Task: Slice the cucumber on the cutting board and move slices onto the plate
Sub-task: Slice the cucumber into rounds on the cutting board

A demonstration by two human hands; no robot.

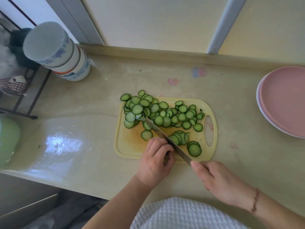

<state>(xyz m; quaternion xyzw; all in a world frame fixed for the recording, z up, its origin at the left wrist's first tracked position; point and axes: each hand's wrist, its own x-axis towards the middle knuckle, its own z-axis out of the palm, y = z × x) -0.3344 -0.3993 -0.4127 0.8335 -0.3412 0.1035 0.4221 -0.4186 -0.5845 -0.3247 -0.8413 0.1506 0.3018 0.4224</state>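
A yellow cutting board (130, 142) lies on the counter, covered at its far half with several cucumber slices (158, 113). A short row of fresh slices (179, 138) leans beside the knife blade (166, 138), and a small stack (194, 149) lies near the board's front right. My right hand (219, 180) grips the knife handle below the board's front edge. My left hand (156, 157) is curled on the board's front edge, left of the blade, over a cucumber piece that is almost wholly hidden. The pink plate (283, 103) sits at the right edge, empty.
A stack of upturned bowls (59, 52) stands at the back left of the counter. A green bowl (8, 139) shows at the far left edge. A metal rack (21, 90) stands beyond the counter's left end. The wall runs along the back.
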